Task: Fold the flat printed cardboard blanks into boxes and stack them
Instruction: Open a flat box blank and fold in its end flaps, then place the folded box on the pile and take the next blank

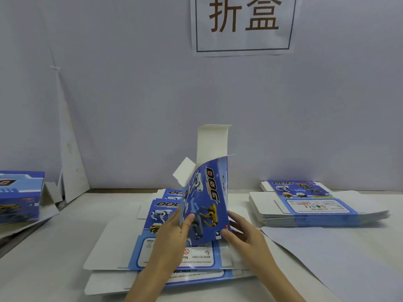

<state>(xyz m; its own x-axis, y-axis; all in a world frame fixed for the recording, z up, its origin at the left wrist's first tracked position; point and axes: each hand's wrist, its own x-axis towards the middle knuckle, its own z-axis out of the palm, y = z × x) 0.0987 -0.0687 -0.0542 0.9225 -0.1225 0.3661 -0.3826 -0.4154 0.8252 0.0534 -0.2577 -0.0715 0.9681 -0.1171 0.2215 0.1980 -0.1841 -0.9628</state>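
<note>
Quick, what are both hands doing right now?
Left hand: holding the raised cardboard blank, thumb on its printed face.
Right hand: pinching the same blank's lower right edge.

Blue dog-print blank [207, 201], white inside.

You are facing a white wall sign [243, 22] that is showing two large brown characters, 折盒, inside a dark frame. The upright blank [209, 203] you are holding is carrying the logo DOG, running sideways down its blue face. The flat blank [202, 258] lying beneath it is showing the same DOG logo at its far end. Upside down to you, it is also showing MADE IN CHINA beside a line starting "No", which is too blurred to finish. The stack of blanks [316, 210] on your right is displaying DOG and a CE mark; its finer print is too small to read.
</note>
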